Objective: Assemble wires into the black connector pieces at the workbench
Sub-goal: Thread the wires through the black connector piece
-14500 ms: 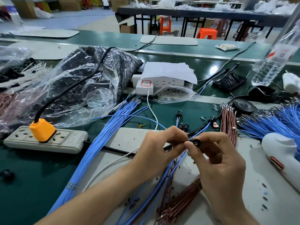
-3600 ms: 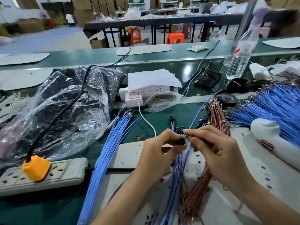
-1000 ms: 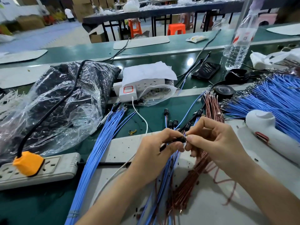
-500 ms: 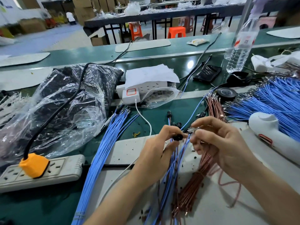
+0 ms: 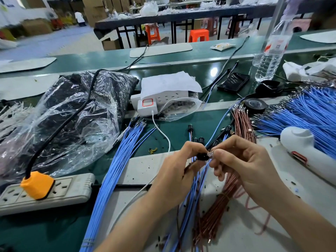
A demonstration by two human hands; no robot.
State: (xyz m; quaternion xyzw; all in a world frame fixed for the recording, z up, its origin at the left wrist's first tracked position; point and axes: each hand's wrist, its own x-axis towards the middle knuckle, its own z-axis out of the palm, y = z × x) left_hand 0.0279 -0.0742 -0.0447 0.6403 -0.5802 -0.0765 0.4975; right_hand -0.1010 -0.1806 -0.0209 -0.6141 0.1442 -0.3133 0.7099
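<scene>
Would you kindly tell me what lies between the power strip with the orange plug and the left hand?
In the head view, a bundle of blue wires crosses that stretch between the power strip and the left hand, plus a black cable.

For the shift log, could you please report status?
Left hand pinches black connector. Right hand pinches wire terminal beside it. Blue wires trail below.

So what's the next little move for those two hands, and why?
Probably the right hand pushes the metal wire tip into the black connector pinched by the left hand: the tip sits right beside the connector, seemingly not yet inside.
</scene>
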